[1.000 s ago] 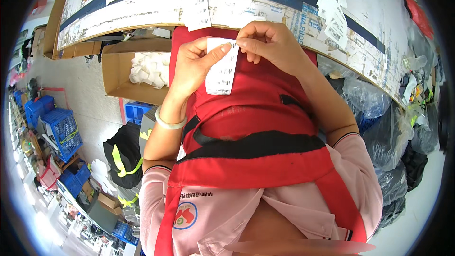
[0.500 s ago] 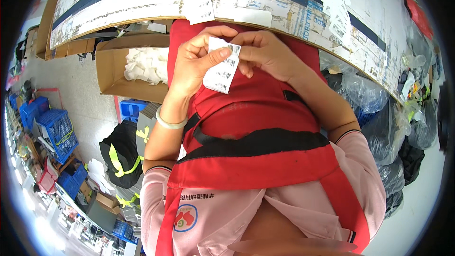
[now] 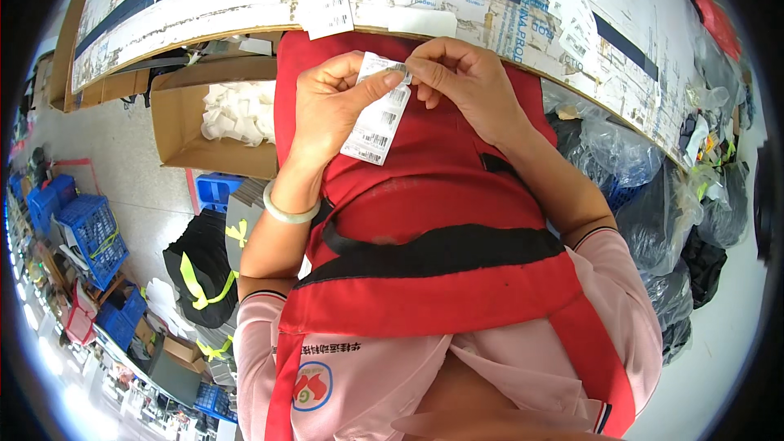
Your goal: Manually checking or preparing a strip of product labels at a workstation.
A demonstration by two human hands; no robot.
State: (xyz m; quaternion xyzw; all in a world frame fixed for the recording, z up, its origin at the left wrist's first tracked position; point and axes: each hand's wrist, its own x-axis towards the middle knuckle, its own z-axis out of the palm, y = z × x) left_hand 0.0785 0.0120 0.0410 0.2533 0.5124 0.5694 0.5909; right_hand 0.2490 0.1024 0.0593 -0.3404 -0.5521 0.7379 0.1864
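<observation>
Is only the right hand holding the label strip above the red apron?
No, the left hand grips the barcode label strip near its top.

Room over apron point(image 3: 441, 204) — label strip point(image 3: 377, 126), table point(image 3: 229, 12) beyond

In half a second the right hand point(image 3: 467, 82) has raised its fingertips toward the top of the label strip point(image 3: 378, 124). Below the left thumb point(image 3: 376, 90), the strip slants more than a second ago.
</observation>
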